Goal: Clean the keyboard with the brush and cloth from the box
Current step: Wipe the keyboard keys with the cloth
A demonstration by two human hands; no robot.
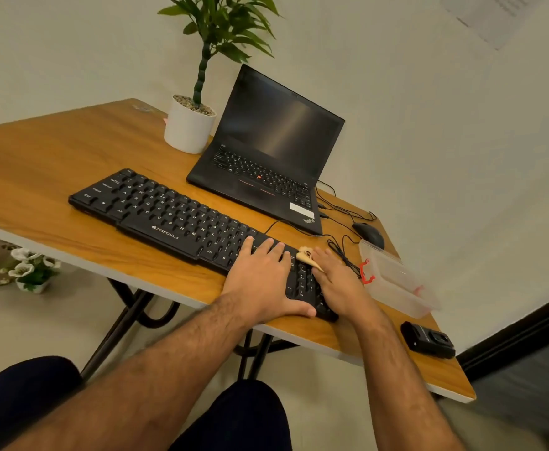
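on the wooden desk [38, 164], a black zebronics keyboard [156, 213] lies diagonally, w/ both hands at its right end. left hand [263, 281] lies flat on the keys, fingers straight and spread, thumb along the keyboard's near edge, holding nothing. right hand [338, 281] sits at the far right edge of the keyboard, fingers curled round a small light-coloured brush [307, 258] whose pale tip pokes out toward the left hand, over the keys (can't tell if the bristles touch them). just right of that hand is a clear plastic box [397, 284] w/ a red clip on its near wall; contents too faint to make out, so can't tell where the cloth is. behind the keyboard: an open black thinkpad laptop [266, 148], screen dark, and a potted plant [190, 125] in a white pot to its left. a black mouse [369, 236] sits beyond the box, thin black cables trailing btwn it and the laptop. a small black device [428, 343] rests near the desk's front right edge.
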